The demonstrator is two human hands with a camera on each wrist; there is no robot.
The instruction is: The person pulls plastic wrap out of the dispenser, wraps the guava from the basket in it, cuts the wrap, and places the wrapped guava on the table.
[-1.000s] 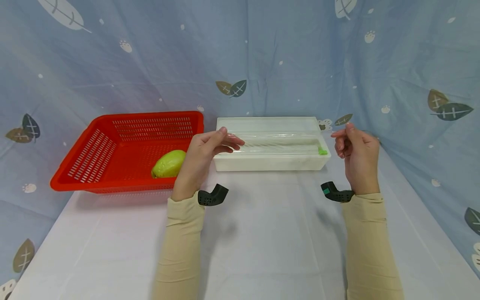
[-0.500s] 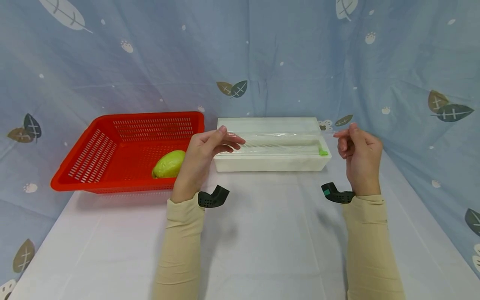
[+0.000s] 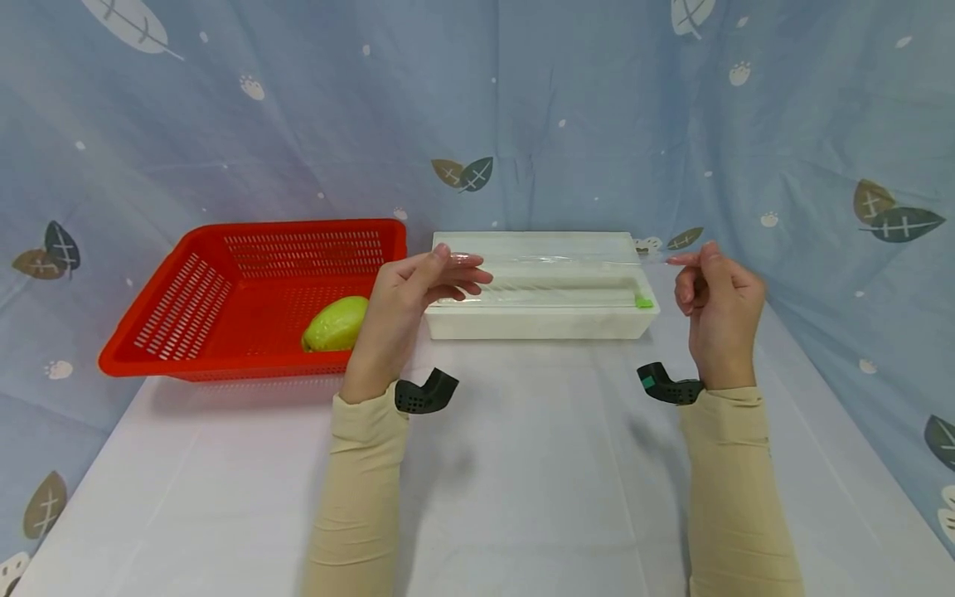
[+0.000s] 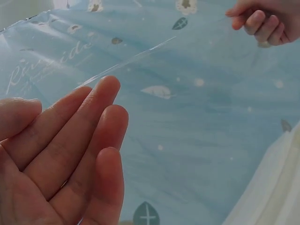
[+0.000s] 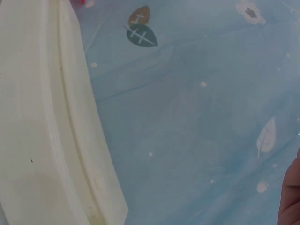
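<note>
A thin edge of clear film (image 3: 555, 259) is pinched at its two ends. At the left hand (image 3: 399, 303), the film appears to be held between thumb and forefinger, with the other fingers loosely extended. At the right hand (image 3: 716, 311), it is gripped by thumb and forefinger, the remaining fingers curled in.

The film is stretched between the hands, above a long white box (image 3: 537, 325), into which its lower part seems to run. The step in hand is judged to be the drawing-out of a sheet; for the next move, even tension and level hands would be called for, since a film so thin could easily be creased or folded onto itself.

The film is glassy and is betrayed mainly by its bright streaks. The box is smooth, rigid and straight-edged, and a small green tab (image 3: 644, 302) is seen at its right end. To the left, a perforated red plastic basket (image 3: 246, 367) is placed, with a glossy, oval, yellow-green fruit (image 3: 337, 323) lying in it. The tabletop (image 3: 537, 464) is covered in white cloth, and a softly wrinkled blue curtain (image 3: 552, 124), printed with leaves, is hung behind.
</note>
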